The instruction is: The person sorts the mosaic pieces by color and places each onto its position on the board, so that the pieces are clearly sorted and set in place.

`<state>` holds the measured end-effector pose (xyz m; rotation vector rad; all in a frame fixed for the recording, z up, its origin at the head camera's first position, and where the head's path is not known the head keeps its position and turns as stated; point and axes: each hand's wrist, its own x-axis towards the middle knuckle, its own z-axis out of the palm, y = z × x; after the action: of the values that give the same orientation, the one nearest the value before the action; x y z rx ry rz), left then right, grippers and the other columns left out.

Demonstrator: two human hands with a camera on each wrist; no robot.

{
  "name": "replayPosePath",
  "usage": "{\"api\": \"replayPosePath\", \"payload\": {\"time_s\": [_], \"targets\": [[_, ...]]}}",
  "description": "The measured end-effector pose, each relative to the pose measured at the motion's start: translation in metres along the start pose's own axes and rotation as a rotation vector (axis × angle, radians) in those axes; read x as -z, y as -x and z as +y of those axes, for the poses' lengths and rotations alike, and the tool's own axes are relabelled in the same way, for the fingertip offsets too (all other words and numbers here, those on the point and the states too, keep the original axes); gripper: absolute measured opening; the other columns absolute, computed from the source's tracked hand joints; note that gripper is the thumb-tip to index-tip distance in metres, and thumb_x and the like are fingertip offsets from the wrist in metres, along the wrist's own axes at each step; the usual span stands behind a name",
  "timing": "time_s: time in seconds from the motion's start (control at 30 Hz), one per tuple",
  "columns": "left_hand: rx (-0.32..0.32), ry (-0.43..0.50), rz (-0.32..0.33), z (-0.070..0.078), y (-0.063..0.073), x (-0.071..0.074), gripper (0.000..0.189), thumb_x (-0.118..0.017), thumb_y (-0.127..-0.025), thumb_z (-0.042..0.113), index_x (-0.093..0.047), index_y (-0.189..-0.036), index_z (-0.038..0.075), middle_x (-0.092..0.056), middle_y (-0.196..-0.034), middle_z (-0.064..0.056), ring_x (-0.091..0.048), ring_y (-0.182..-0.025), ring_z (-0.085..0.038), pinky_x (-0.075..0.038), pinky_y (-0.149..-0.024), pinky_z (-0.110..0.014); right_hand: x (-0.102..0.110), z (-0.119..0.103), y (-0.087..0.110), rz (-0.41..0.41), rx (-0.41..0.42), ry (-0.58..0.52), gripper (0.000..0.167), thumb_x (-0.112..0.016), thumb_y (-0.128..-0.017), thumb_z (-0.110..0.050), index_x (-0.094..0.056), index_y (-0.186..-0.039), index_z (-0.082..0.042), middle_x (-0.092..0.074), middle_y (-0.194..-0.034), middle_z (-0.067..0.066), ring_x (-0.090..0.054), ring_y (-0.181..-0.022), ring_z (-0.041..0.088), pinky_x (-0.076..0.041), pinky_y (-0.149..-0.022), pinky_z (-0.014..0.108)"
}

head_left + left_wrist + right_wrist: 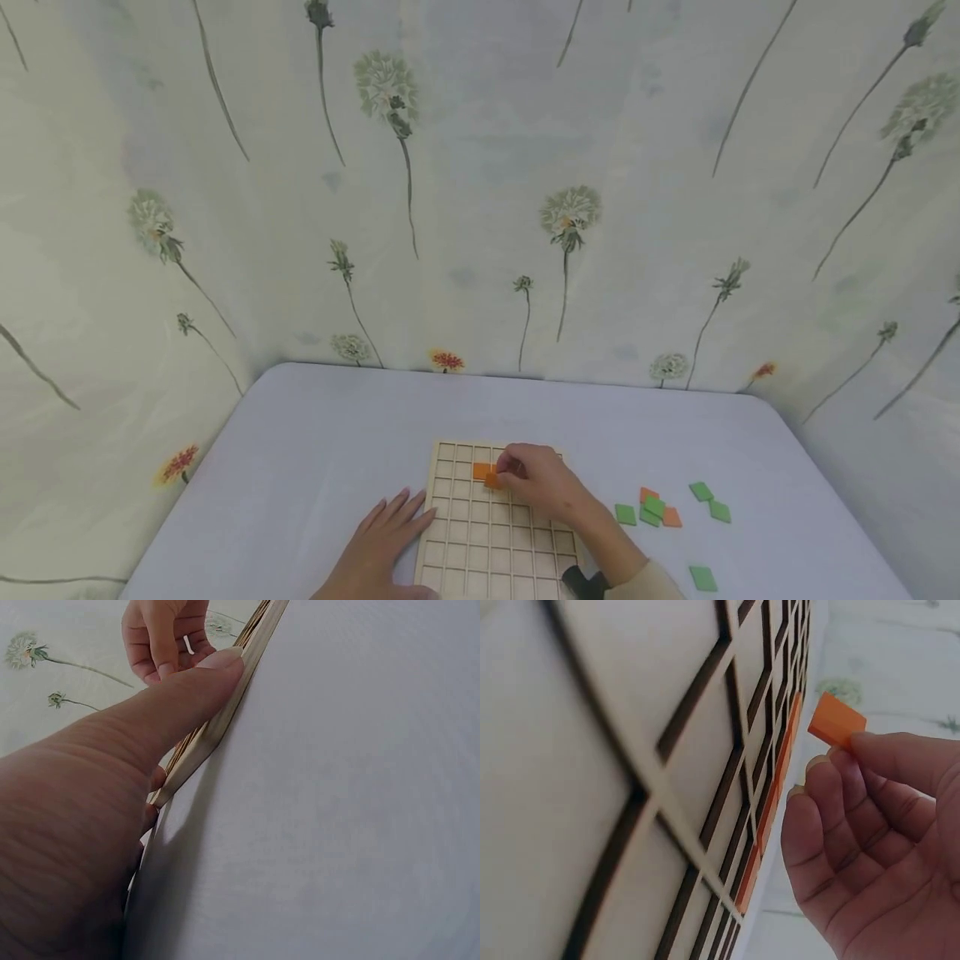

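Observation:
A wooden grid board (468,533) lies on the white table. My right hand (543,483) is over its far part and pinches an orange square tile (835,720) between thumb and fingers, held just off the board. Orange tiles (481,472) lie in the grid's far rows; my right hand hides part of that area. In the right wrist view they show as an orange strip (769,806). My left hand (382,546) rests at the board's left side with fingers extended. The left wrist view shows its thumb (184,690) lying along the board's edge.
Loose green tiles (702,578) and orange tiles (672,517) are scattered on the table right of the board, some overlapping. A dark wrist strap (585,582) is on the right wrist. A flower-patterned cloth (480,208) hangs behind the table.

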<state>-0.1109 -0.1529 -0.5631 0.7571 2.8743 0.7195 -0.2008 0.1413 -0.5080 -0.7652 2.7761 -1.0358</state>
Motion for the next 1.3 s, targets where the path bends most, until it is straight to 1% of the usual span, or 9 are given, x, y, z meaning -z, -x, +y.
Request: {"api": "replayPosePath", "payload": {"time_s": [0.17,0.4,0.7,0.93,1.1,1.3], "targets": [[0.005,0.011,-0.008,0.000,-0.001,-0.002,0.107,-0.068,-0.077,0.082,-0.049,-0.157,0.014,-0.039,-0.166,-0.011,-0.028,-0.155,-0.038,-0.024,-0.123,-0.063,-0.004,-0.003,-0.004,-0.005,-0.024,0.004,0.006,-0.072,-0.099,-0.014,-0.069,-0.095,-0.016,-0.064,-0.086,-0.011,-0.058,-0.077,0.007,-0.053,-0.067,0.027],[0.005,-0.002,0.003,-0.003,-0.001,-0.005,0.107,-0.068,-0.077,0.082,-0.048,-0.158,0.015,-0.037,-0.167,-0.009,-0.027,-0.155,-0.037,-0.023,-0.124,-0.061,-0.008,-0.005,-0.007,-0.030,-0.021,-0.007,0.004,-0.071,-0.099,-0.014,-0.070,-0.096,-0.014,-0.066,-0.087,-0.011,-0.060,-0.078,0.007,-0.054,-0.069,0.027],[0.015,0.001,0.001,-0.002,-0.001,-0.003,0.106,-0.071,-0.077,0.081,-0.048,-0.158,0.015,-0.037,-0.167,-0.008,-0.027,-0.155,-0.036,-0.023,-0.124,-0.060,-0.011,-0.008,-0.010,-0.061,-0.021,0.015,0.005,-0.071,-0.100,-0.015,-0.070,-0.095,-0.017,-0.067,-0.087,-0.012,-0.060,-0.081,0.007,-0.053,-0.071,0.029],[0.013,0.003,0.004,-0.004,-0.001,-0.004,0.107,-0.069,-0.077,0.082,-0.047,-0.159,0.016,-0.037,-0.168,-0.008,-0.027,-0.156,-0.036,-0.023,-0.124,-0.060,-0.011,-0.010,-0.009,-0.094,-0.015,0.025,0.005,-0.070,-0.101,-0.017,-0.069,-0.095,-0.017,-0.065,-0.085,-0.012,-0.056,-0.076,0.007,-0.050,-0.067,0.028],[0.010,0.022,0.006,-0.004,0.000,-0.003,0.107,-0.070,-0.077,0.081,-0.048,-0.158,0.016,-0.037,-0.168,-0.008,-0.027,-0.156,-0.036,-0.023,-0.124,-0.061,-0.011,-0.012,-0.011,-0.103,-0.020,0.020,0.005,-0.071,-0.100,-0.015,-0.069,-0.096,-0.016,-0.065,-0.084,-0.012,-0.056,-0.075,0.008,-0.050,-0.067,0.028],[0.010,0.030,0.010,-0.005,0.000,-0.004,0.107,-0.069,-0.077,0.082,-0.047,-0.159,0.016,-0.036,-0.168,-0.007,-0.026,-0.156,-0.036,-0.022,-0.124,-0.061,-0.012,-0.015,-0.012,-0.099,-0.029,0.050,0.007,-0.073,-0.098,-0.012,-0.069,-0.095,-0.017,-0.064,-0.084,-0.013,-0.057,-0.076,0.007,-0.050,-0.068,0.029]]}}
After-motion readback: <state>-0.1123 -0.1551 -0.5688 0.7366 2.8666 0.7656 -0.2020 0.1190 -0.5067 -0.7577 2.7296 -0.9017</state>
